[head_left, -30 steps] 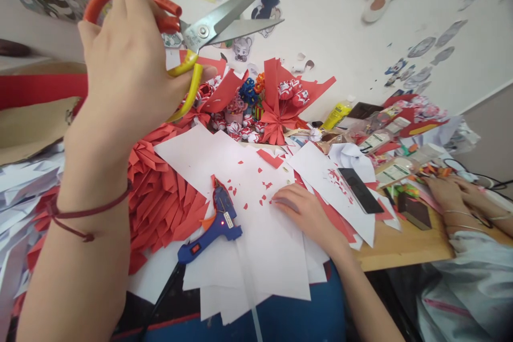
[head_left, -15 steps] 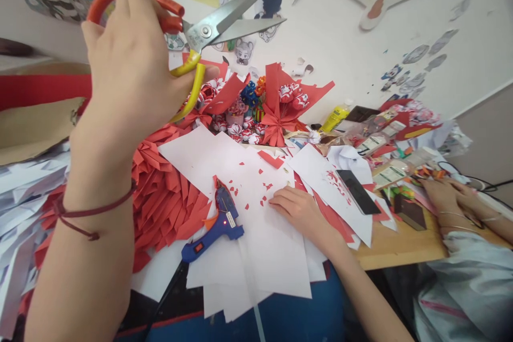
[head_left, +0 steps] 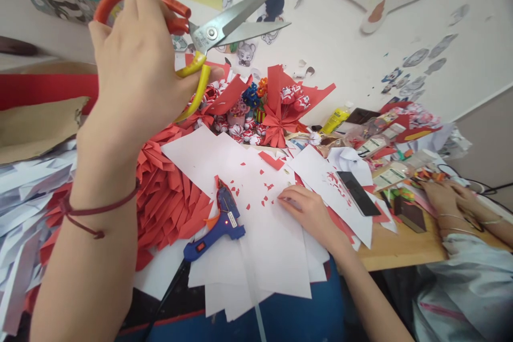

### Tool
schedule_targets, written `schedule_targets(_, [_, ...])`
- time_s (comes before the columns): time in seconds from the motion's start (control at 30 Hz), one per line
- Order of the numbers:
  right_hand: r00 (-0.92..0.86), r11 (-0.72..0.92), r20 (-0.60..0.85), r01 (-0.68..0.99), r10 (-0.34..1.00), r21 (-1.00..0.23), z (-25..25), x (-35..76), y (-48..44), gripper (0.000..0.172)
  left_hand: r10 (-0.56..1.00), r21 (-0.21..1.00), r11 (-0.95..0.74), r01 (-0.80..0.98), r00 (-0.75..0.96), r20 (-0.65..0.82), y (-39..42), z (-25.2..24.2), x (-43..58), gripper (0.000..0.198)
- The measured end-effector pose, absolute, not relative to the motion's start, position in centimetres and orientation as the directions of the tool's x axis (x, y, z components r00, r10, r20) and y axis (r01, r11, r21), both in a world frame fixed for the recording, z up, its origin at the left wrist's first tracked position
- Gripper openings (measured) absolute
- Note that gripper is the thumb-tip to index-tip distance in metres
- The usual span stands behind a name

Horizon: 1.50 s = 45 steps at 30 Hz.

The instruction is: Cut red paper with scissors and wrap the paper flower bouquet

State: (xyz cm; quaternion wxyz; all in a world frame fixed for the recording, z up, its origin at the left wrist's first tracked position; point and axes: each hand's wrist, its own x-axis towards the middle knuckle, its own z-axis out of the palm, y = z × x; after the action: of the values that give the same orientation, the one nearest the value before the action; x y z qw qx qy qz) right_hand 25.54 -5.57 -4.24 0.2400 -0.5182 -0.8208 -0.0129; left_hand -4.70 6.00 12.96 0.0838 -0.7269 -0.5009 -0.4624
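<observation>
Raised at the left, my left hand (head_left: 138, 59) grips a pair of scissors (head_left: 210, 32) with one orange and one yellow handle. Their metal blades stand apart and point right, with nothing between them. My right hand (head_left: 306, 208) rests low over the white paper sheets (head_left: 264, 248), fingers loosely curved and thumb slightly apart, with nothing visible in it. Small red paper scraps (head_left: 267, 187) lie just left of its fingertips. A blue glue gun (head_left: 218, 235) with a lit red light lies on the sheets between my arms.
Folded red paper pieces (head_left: 168, 197) are heaped at left, beside folded white ones (head_left: 32, 224). Red-wrapped bouquets (head_left: 276, 112) stand against the wall. A black phone (head_left: 358, 193) lies at right, near another person's hands (head_left: 449, 203). The glue gun's cord (head_left: 168, 291) runs downward.
My right hand has drawn slightly right, away from the red scraps, and its fingers have curled a little. The scissors stay raised in my left hand; the view has shifted slightly.
</observation>
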Motion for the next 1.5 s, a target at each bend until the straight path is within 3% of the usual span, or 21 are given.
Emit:
schedule_targets(0.17, [-0.636, 0.615, 0.390, 0.764, 0.667, 0.195, -3.9, 25.3, -5.4, 0.015, 0.641, 0.314, -0.477, 0.821, 0.081, 0.763, 6.1, 12.9, -4.6, 0.066])
schedule_targets(0.27, [-0.736, 0.641, 0.312, 0.676, 0.600, 0.363, -3.7, 24.9, -5.1, 0.020, 0.653, 0.325, -0.464, 0.824, 0.071, 0.754, 6.1, 12.9, -4.5, 0.057])
schedule_targets(0.4, [-0.785, 0.625, 0.268, 0.611, 0.558, 0.486, -3.5, 24.5, -4.9, 0.022, 0.648, 0.317, -0.453, 0.833, 0.064, 0.759, 6.0, 12.8, -4.5, 0.052])
schedule_targets(0.57, [-0.815, 0.646, 0.259, 0.571, 0.519, 0.506, -3.6, 24.5, -4.6, 0.024, 0.657, 0.295, -0.436, 0.850, 0.077, 0.750, 5.5, 12.7, -4.6, 0.051])
schedule_targets(0.67, [-0.777, 0.670, 0.346, 0.629, 0.526, 0.394, -3.4, 24.6, -4.5, 0.021, 0.649, 0.279, -0.436, 0.855, 0.084, 0.756, 5.7, 12.7, -4.7, 0.054])
schedule_targets(0.7, [-0.724, 0.677, 0.422, 0.677, 0.545, 0.288, -3.0, 24.4, -4.5, 0.018, 0.639, 0.277, -0.444, 0.852, 0.084, 0.765, 5.9, 12.7, -4.7, 0.056])
schedule_targets(0.77, [-0.521, 0.664, 0.578, 0.746, 0.628, -0.049, -1.7, 23.7, -4.2, 0.012, 0.621, 0.312, -0.492, 0.813, 0.076, 0.780, 6.5, 12.5, -4.4, 0.063])
schedule_targets(0.83, [-0.260, 0.596, 0.621, 0.683, 0.739, -0.423, 0.6, 22.4, -3.6, 0.009, 0.633, 0.423, -0.588, 0.689, 0.067, 0.771, 6.9, 12.4, -3.7, 0.066])
schedule_targets(0.87, [-0.155, 0.561, 0.620, 0.627, 0.769, -0.540, 2.1, 21.6, -3.1, 0.008, 0.665, 0.510, -0.635, 0.580, 0.075, 0.743, 6.9, 12.4, -3.2, 0.065])
schedule_targets(0.97, [-0.020, 0.558, 0.599, 0.390, 0.800, -0.733, 7.0, 19.2, -1.4, 0.012, 0.766, 0.742, -0.642, 0.193, 0.222, 0.604, 6.0, 12.5, -1.5, 0.053])
schedule_targets(1.03, [0.019, 0.576, 0.604, 0.278, 0.797, -0.769, 9.9, 18.0, -0.3, 0.016, 0.739, 0.793, -0.607, -0.055, 0.327, 0.589, 5.0, 12.6, -0.5, 0.045])
schedule_targets(1.1, [0.012, 0.600, 0.619, 0.231, 0.785, -0.766, 12.0, 17.1, 0.5, 0.017, 0.746, 0.813, -0.568, -0.130, 0.335, 0.575, 4.3, 12.6, 0.2, 0.037])
schedule_targets(1.33, [0.017, 0.642, 0.658, 0.201, 0.753, -0.740, 13.0, 16.1, 1.0, 0.014, 0.772, 0.815, -0.519, -0.258, 0.266, 0.577, 4.3, 13.0, -0.5, 0.032])
schedule_targets(1.5, [0.003, 0.635, 0.654, 0.233, 0.757, -0.736, 12.8, 16.1, 1.0, 0.014, 0.783, 0.816, -0.534, -0.222, 0.235, 0.576, 3.7, 13.4, -0.6, 0.035])
